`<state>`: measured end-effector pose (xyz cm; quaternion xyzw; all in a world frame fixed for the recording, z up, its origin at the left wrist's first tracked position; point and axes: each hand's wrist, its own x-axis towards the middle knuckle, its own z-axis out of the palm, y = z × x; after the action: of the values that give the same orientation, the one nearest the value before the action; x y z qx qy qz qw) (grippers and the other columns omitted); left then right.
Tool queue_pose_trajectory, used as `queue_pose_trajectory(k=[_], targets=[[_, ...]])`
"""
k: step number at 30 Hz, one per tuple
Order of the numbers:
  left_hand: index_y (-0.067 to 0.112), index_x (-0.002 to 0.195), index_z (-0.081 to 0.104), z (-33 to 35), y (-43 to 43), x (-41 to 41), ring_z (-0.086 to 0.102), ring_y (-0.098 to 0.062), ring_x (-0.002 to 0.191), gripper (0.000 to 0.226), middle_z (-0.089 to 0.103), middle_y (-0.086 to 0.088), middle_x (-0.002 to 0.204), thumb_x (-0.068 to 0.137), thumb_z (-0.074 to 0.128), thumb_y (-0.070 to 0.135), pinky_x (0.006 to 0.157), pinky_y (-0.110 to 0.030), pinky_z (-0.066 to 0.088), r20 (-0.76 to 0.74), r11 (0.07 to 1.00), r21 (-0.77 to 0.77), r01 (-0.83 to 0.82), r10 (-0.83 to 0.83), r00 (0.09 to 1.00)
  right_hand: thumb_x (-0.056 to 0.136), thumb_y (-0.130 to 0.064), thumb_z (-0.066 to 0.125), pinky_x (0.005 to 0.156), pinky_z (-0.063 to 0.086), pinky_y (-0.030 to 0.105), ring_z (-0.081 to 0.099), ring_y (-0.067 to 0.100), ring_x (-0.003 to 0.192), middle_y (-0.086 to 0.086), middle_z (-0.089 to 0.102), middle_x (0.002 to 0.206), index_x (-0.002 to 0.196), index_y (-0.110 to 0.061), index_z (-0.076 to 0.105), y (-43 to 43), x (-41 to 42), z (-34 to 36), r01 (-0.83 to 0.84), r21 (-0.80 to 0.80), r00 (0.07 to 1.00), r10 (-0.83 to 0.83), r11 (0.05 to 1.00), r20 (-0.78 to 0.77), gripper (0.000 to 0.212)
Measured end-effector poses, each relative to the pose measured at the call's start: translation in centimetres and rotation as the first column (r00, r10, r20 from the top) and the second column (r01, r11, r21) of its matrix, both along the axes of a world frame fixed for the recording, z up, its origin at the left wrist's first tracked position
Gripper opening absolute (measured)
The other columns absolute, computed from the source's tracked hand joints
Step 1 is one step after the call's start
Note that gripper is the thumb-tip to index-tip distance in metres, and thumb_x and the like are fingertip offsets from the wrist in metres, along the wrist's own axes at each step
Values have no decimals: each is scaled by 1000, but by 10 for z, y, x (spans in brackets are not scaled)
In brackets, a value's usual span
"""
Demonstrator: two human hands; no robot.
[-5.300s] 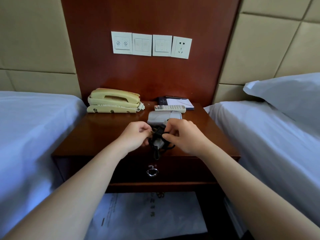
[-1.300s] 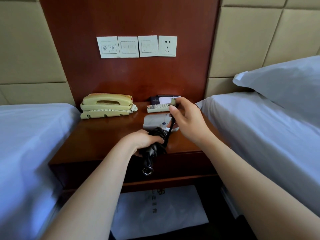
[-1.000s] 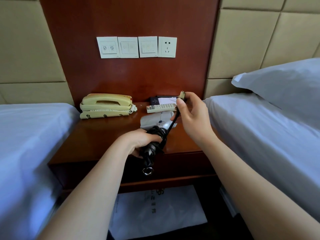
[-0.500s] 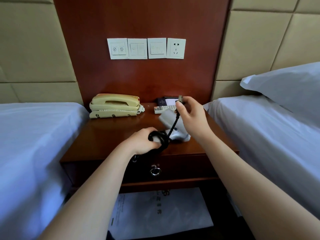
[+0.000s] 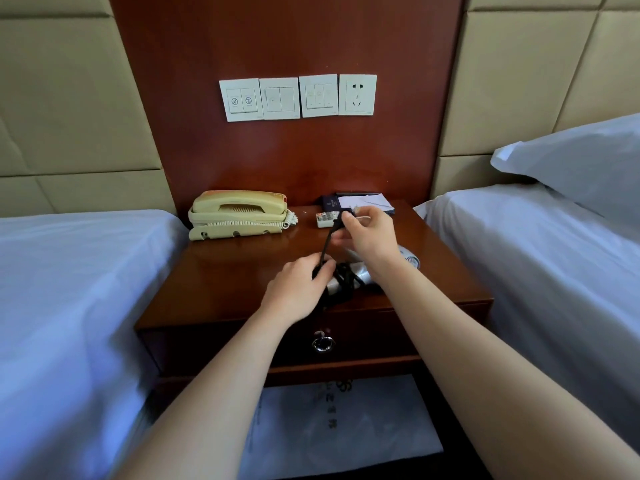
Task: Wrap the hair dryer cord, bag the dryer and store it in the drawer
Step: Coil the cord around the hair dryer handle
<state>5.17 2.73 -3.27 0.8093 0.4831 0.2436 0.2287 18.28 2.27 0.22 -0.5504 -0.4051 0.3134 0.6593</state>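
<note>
A silver hair dryer (image 5: 408, 262) lies on the wooden nightstand (image 5: 221, 282), mostly hidden behind my hands. Its black cord (image 5: 344, 278) is coiled in loops around the dryer's handle. My left hand (image 5: 298, 289) grips the coiled bundle near the nightstand's front edge. My right hand (image 5: 369, 233) pinches the cord's plug end and holds it up and back, so a short stretch of cord runs taut down to my left hand. Below the top, the drawer (image 5: 381, 337) is closed, with a metal ring pull (image 5: 322, 344).
A beige telephone (image 5: 239, 214) stands at the back left of the nightstand. A remote control (image 5: 325, 219) and a notepad (image 5: 367, 201) lie at the back. Beds (image 5: 69, 289) flank both sides. A white plastic bag (image 5: 339, 424) lies on the shelf under the drawer.
My right hand has swung the plug end leftward and lower, laying another turn of cord. The dryer has turned so its head points right. My left hand keeps its grip on the coil.
</note>
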Motion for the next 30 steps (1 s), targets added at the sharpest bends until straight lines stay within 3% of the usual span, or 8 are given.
queue_pose_trajectory(k=[4, 8, 12, 16, 20, 24, 27, 30], targets=[[27, 73, 49, -6, 10, 1, 59, -36, 93, 34, 58, -5, 81, 97, 35, 47, 75, -41, 43, 64, 998, -17, -69, 69, 996, 93, -8, 50, 59, 57, 33, 62, 18, 52, 5, 61, 67, 100, -4, 47, -8, 11, -5, 28, -139, 993, -12, 990, 119, 8], [24, 110, 39, -7, 12, 2, 58, -33, 93, 28, 61, -6, 101, 94, 41, 47, 85, -45, 48, 162, 989, -37, -146, 151, 975, 93, -13, 43, 35, 40, 16, 61, 17, 43, 7, 64, 57, 69, -8, 54, -36, 24, 1, 10, -352, 862, 170, 936, 477, 27], [27, 105, 41, -3, 6, 7, 57, -30, 91, 20, 60, 1, 99, 95, 42, 43, 77, -40, 44, 130, 978, 58, -198, 189, 973, 95, -15, 40, 40, 49, 19, 63, 16, 53, 15, 65, 73, 75, -1, 58, -51, 31, -14, -85, -637, 796, 437, 766, 419, 30], [24, 99, 56, -5, 3, 12, 61, -33, 95, 20, 69, -4, 107, 95, 46, 42, 73, -35, 43, 107, 960, 178, -215, 199, 974, 95, -14, 42, 48, 49, 18, 58, 13, 65, 14, 62, 87, 90, -1, 60, -47, 30, -28, -44, -567, 823, 352, 822, 446, 23], [22, 137, 43, -6, 5, 13, 56, -34, 117, 49, 64, 1, 127, 94, 47, 45, 86, -39, 43, 121, 953, 179, -246, 227, 966, 97, -10, 42, 59, 49, 23, 58, 16, 71, 15, 61, 90, 91, -5, 54, -47, 23, -30, -204, -500, 970, 241, 842, 10, 14], [18, 114, 61, -8, 9, 12, 60, -35, 107, 39, 69, -6, 114, 96, 41, 46, 82, -40, 47, 17, 953, 217, -212, 213, 977, 97, -6, 39, 54, 47, 22, 62, 20, 74, 16, 59, 88, 91, -4, 53, -45, 19, -30, -339, -366, 875, 147, 866, -462, 16], [14, 95, 57, -4, 5, 16, 58, -41, 100, 40, 66, -12, 104, 100, 30, 44, 72, -36, 39, -143, 955, 244, -169, 208, 968, 98, -9, 40, 43, 47, 18, 59, 18, 67, 15, 54, 89, 109, -4, 50, -41, 12, -34, -333, -346, 837, 106, 877, -536, 15], [16, 129, 46, -1, 4, 18, 53, -42, 112, 41, 59, -17, 124, 102, 25, 38, 81, -40, 40, -158, 961, 185, -204, 234, 959, 97, -16, 45, 37, 43, 15, 51, 15, 59, 12, 51, 82, 104, -7, 50, -35, 9, -34, -318, -341, 839, 95, 885, -536, 12]])
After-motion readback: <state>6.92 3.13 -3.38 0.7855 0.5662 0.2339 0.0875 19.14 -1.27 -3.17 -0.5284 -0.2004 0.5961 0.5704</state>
